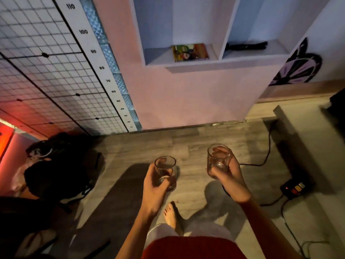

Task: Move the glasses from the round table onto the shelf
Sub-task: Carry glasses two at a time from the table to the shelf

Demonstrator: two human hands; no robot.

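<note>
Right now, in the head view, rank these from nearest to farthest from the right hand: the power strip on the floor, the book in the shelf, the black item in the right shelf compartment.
From the right hand, holding a glass:
1. Power strip, floor, lower right.
2. Book, left shelf compartment, and black item, right compartment: both far ahead on the wall, too close to call.

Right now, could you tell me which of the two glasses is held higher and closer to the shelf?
The glass in the right hand; the glass in the left hand sits lower and further from the shelf.
</note>
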